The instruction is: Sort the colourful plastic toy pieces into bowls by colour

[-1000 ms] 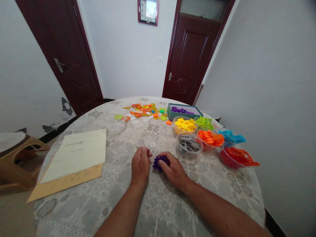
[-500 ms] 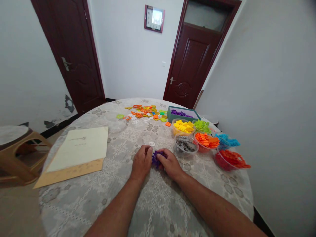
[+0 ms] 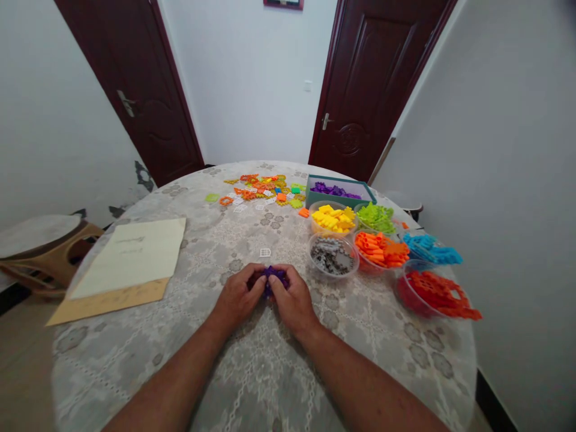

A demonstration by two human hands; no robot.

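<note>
Purple plastic building pieces [image 3: 271,277] with notched edges sit between my two hands, low over the table's middle. My left hand [image 3: 242,292] is closed on their left side, thumb pressed on top. From the right, my right hand [image 3: 292,295] grips them too, its thumb close to the other one. The fingers hide much of the pieces, so I cannot tell how many there are or how they join. Just beyond my hands a small white window-shaped piece [image 3: 265,252] lies flat on the patterned tablecloth [image 3: 216,372].
On the right stand tubs of grey [image 3: 333,255], yellow [image 3: 333,219], orange [image 3: 381,249], green [image 3: 375,217], blue [image 3: 431,248] and red pieces [image 3: 441,293]. Behind them is a green box [image 3: 342,203] with purple pieces. Loose mixed pieces [image 3: 261,189] lie at the back; papers [image 3: 130,252] at left.
My left hand has moved from beside the purple pieces to gripping them along with my right hand. Both hands are now slightly further left, and the view has tilted down.
</note>
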